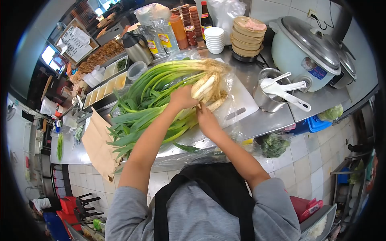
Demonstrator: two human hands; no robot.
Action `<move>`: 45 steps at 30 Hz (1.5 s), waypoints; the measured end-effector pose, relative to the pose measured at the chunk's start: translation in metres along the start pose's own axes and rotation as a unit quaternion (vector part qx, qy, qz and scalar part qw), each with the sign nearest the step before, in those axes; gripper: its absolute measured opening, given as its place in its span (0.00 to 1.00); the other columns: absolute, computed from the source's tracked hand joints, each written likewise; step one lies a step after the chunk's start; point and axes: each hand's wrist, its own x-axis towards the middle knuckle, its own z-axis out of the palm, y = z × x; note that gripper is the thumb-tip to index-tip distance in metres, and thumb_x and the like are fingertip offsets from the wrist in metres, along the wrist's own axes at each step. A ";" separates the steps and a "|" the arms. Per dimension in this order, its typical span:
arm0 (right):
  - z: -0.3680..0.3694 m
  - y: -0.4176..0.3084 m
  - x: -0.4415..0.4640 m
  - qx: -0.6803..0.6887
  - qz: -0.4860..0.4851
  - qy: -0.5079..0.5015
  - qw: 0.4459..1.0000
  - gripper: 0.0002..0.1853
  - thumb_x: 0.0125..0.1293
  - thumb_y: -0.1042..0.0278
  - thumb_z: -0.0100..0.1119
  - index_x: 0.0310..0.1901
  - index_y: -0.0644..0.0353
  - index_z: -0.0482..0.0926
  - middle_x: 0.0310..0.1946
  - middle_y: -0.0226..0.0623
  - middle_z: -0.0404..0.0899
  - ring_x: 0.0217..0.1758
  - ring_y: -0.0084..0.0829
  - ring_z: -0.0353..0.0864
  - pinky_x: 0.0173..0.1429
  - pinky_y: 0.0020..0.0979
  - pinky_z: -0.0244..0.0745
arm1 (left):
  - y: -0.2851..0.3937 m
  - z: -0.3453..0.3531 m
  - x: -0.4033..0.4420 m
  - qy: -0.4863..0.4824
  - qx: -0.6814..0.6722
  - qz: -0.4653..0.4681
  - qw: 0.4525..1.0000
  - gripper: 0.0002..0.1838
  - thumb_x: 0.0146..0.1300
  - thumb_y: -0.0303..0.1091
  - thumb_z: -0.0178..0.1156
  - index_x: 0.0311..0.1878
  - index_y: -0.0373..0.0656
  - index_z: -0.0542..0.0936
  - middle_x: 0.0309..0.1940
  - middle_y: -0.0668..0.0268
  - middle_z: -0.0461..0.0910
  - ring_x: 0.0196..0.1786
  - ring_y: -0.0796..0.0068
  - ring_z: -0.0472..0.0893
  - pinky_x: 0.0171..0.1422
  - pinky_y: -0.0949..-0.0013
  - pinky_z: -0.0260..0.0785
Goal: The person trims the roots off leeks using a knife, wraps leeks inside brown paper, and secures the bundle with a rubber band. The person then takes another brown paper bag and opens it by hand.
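Note:
A large heap of leeks (161,80) lies across the metal counter, green leaves to the left and pale, rooty ends to the right. My left hand (183,97) rests on the stalks just below the white ends, its fingers bent and partly hidden. Close beside it, my right hand (207,120) has its fingertips pinched together at the lower stalks; what they hold is too small to make out. Clear plastic wrap is around and under the leeks. Beneath the root ends is a white cutting board (244,100) with a handle slot.
Brown paper (100,140) hangs over the counter's front edge at left. A metal pot (265,102) with white ladles stands right of the board, before a big rice cooker (299,52). White bowls (214,40), steamer baskets (247,38) and a steel jug (136,48) line the back.

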 end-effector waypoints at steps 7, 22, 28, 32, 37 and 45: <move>-0.047 -0.007 -0.046 0.071 0.029 -0.079 0.994 0.17 0.55 0.75 0.56 0.48 0.67 0.75 0.54 0.49 0.69 0.52 0.51 0.72 0.56 0.41 0.68 | 0.014 0.032 -0.001 -0.025 0.030 -0.022 0.999 0.36 0.41 0.53 0.66 0.54 0.43 0.73 0.44 0.54 0.80 0.48 0.58 0.79 0.51 0.57 0.71; -0.253 0.228 -0.138 -0.138 0.444 0.156 0.872 0.17 0.58 0.59 0.61 0.39 0.66 0.79 0.32 0.50 0.81 0.39 0.47 0.80 0.42 0.40 0.73 | 0.003 0.069 0.010 -0.099 -0.080 0.068 0.989 0.49 0.34 0.52 0.72 0.62 0.38 0.68 0.53 0.45 0.74 0.57 0.44 0.71 0.65 0.57 0.61; -0.231 0.328 -0.092 -0.132 0.162 0.165 0.964 0.22 0.53 0.69 0.60 0.51 0.63 0.73 0.46 0.50 0.74 0.49 0.49 0.75 0.51 0.39 0.72 | 0.007 0.068 0.019 -0.135 -0.004 0.047 0.990 0.54 0.32 0.50 0.72 0.66 0.40 0.62 0.53 0.47 0.75 0.55 0.47 0.73 0.64 0.58 0.62; -0.224 0.349 -0.070 -0.239 0.234 0.033 0.942 0.16 0.59 0.59 0.52 0.44 0.61 0.78 0.41 0.50 0.79 0.48 0.48 0.78 0.50 0.42 0.74 | 0.014 0.067 0.026 -0.156 -0.017 0.001 0.988 0.53 0.31 0.50 0.73 0.63 0.39 0.64 0.54 0.49 0.74 0.56 0.50 0.73 0.63 0.54 0.63; -0.242 0.387 -0.098 -0.223 0.314 -0.121 0.915 0.19 0.47 0.59 0.62 0.38 0.62 0.75 0.35 0.52 0.79 0.40 0.51 0.78 0.44 0.47 0.73 | 0.027 0.067 0.012 -0.093 0.015 -0.062 0.994 0.50 0.28 0.50 0.74 0.58 0.33 0.68 0.50 0.47 0.76 0.54 0.52 0.75 0.59 0.58 0.67; -0.247 0.347 -0.147 -0.127 0.223 0.070 0.964 0.14 0.51 0.67 0.54 0.37 0.67 0.75 0.30 0.47 0.79 0.36 0.48 0.78 0.42 0.44 0.71 | 0.021 0.070 0.020 -0.131 0.001 -0.062 0.989 0.46 0.31 0.47 0.75 0.55 0.35 0.69 0.56 0.48 0.70 0.60 0.54 0.71 0.64 0.51 0.62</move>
